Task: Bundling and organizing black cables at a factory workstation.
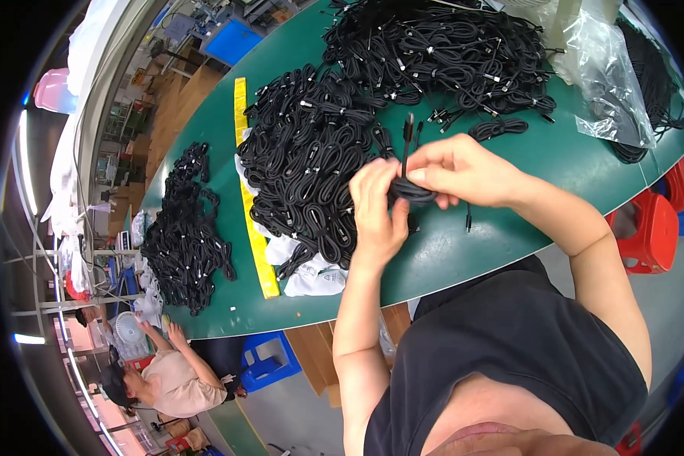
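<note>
Both my hands hold one coiled black cable (413, 191) above the near part of the green table. My left hand (378, 207) grips the coil from its left side, its fingers slightly blurred. My right hand (463, 171) pinches the cable from the right with thumb and fingers. One connector end stands up above the coil, and a loose end hangs below my right hand. To the left of my hands lies a large heap of coiled black cables (304, 144). A bigger pile of black cables (441, 57) spreads beyond them, with a single coil (498, 129) at its near edge.
A yellow strip (254, 220) separates the heap from another cable pile (186, 235) at the left. White cloth (315, 280) lies under the heap. Clear plastic bags (608, 83) lie at the right of the green table (479, 242). Red stools (647, 232) stand right; a co-worker (178, 380) sits left.
</note>
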`<action>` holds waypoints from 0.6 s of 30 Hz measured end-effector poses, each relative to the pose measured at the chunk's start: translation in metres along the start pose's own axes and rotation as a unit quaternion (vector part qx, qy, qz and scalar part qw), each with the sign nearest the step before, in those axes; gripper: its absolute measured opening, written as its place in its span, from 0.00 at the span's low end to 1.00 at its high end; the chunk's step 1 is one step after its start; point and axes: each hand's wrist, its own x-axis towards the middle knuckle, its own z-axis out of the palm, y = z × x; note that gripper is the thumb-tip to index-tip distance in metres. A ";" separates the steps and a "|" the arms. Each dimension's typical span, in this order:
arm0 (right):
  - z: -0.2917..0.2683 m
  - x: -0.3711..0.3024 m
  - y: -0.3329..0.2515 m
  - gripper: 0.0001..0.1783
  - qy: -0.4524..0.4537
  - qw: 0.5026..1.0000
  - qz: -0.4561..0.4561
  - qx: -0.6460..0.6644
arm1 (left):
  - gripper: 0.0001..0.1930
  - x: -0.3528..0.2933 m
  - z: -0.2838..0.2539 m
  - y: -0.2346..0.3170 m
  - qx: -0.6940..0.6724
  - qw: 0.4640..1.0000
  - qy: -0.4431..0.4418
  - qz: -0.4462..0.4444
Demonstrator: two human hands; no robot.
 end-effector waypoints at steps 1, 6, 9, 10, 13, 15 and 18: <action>0.003 -0.005 -0.006 0.18 -0.015 0.999 -0.039 0.028 | 0.25 -0.004 0.002 0.001 -0.066 0.997 0.018 -0.035; 0.006 -0.014 -0.002 0.12 0.122 0.925 -0.255 -0.254 | 0.23 -0.006 0.002 0.022 -0.640 0.724 0.119 -0.229; 0.016 -0.016 0.016 0.12 0.106 0.908 -0.241 -0.326 | 0.23 -0.009 0.000 0.025 -0.662 0.695 0.128 -0.250; 0.018 -0.016 0.022 0.11 0.121 0.893 -0.265 -0.343 | 0.23 -0.010 -0.001 0.026 -0.676 0.673 0.127 -0.271; 0.021 -0.018 0.024 0.13 0.180 0.801 -0.360 -0.442 | 0.23 -0.017 0.004 0.025 -0.711 0.631 0.151 -0.272; 0.027 -0.017 0.030 0.13 0.198 0.775 -0.395 -0.452 | 0.24 -0.019 0.007 0.024 -0.669 0.671 0.151 -0.281; 0.031 -0.019 0.025 0.13 0.223 0.750 -0.416 -0.463 | 0.23 -0.022 0.011 0.026 -0.619 0.713 0.177 -0.277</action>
